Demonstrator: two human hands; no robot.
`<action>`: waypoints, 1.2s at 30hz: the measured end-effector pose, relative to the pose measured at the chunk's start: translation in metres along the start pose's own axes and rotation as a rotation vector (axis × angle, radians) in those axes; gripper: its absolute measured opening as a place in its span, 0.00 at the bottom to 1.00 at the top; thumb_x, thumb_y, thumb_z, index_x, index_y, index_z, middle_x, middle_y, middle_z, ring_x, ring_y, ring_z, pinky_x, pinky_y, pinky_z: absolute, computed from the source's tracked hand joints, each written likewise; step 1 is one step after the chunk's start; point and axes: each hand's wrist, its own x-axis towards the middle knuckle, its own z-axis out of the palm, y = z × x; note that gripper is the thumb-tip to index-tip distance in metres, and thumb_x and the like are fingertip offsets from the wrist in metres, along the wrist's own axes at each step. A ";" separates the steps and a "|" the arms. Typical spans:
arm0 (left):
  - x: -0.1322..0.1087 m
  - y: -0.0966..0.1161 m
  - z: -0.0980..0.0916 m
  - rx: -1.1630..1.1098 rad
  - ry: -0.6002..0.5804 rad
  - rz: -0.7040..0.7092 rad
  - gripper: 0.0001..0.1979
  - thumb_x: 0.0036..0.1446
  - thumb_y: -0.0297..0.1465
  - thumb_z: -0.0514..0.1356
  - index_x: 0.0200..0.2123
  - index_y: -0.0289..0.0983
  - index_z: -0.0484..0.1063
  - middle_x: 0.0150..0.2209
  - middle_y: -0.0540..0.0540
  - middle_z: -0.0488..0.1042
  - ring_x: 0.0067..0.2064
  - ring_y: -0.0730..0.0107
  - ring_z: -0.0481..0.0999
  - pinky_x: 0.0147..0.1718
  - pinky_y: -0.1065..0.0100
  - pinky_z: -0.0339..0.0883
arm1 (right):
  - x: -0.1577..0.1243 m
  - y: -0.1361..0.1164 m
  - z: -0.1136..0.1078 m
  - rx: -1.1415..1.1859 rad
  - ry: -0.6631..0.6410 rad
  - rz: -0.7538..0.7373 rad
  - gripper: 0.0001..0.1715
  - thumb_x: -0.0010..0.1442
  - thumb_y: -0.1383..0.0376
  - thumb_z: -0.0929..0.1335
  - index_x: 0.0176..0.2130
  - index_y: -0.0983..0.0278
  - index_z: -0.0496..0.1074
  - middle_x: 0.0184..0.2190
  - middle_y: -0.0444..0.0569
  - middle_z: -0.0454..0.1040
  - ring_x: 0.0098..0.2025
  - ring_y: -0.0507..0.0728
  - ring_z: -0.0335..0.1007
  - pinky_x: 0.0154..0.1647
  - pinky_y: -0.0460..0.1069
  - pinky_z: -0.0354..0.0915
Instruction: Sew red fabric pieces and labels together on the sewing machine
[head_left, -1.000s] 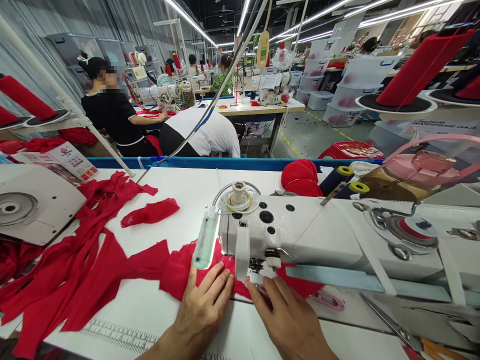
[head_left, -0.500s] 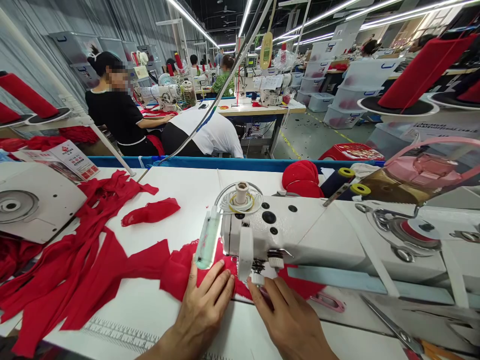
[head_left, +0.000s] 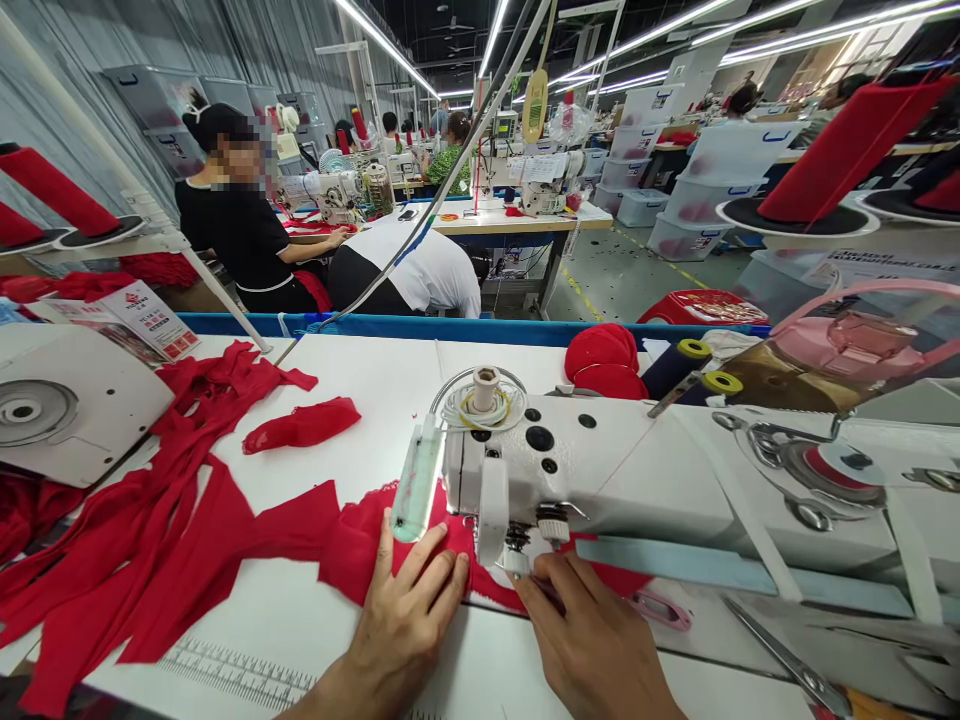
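Observation:
A piece of red fabric (head_left: 352,540) with a lacy edge lies under the head of a white sewing machine (head_left: 600,450). My left hand (head_left: 409,610) rests flat on the fabric, fingers spread, just left of the needle area. Close to the machine's presser parts (head_left: 516,560), my right hand (head_left: 589,625) has bent fingers closed at the fabric's edge; its fingertips are partly hidden. Needle and stitching line are out of sight behind the machine head. A pale green plastic guard (head_left: 416,485) hangs above my left fingertips.
Red fabric strips (head_left: 187,520) spread across the left of the table. Scissors (head_left: 787,655) and a pink thread snipper (head_left: 661,610) lie at right. Thread cones (head_left: 679,365) and a red fabric bundle (head_left: 604,360) stand behind the machine. A co-worker (head_left: 232,220) sits beyond.
My right hand has shifted slightly to the right, away from the presser parts. The left hand stays in place on the red fabric.

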 end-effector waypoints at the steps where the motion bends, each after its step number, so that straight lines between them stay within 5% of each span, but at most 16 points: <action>1: 0.001 0.000 0.000 -0.002 0.002 0.000 0.19 0.60 0.19 0.52 0.51 0.30 0.75 0.43 0.45 0.79 0.56 0.57 0.70 0.68 0.44 0.29 | 0.001 -0.001 -0.001 0.004 -0.016 0.001 0.20 0.64 0.76 0.60 0.45 0.63 0.75 0.34 0.49 0.71 0.34 0.55 0.64 0.30 0.49 0.55; 36: 0.002 0.002 0.000 0.001 0.019 -0.019 0.18 0.63 0.19 0.50 0.49 0.32 0.76 0.42 0.44 0.80 0.52 0.57 0.74 0.68 0.42 0.31 | 0.005 -0.007 -0.003 0.017 -0.050 -0.004 0.21 0.63 0.77 0.60 0.48 0.64 0.75 0.32 0.48 0.68 0.33 0.56 0.60 0.31 0.49 0.54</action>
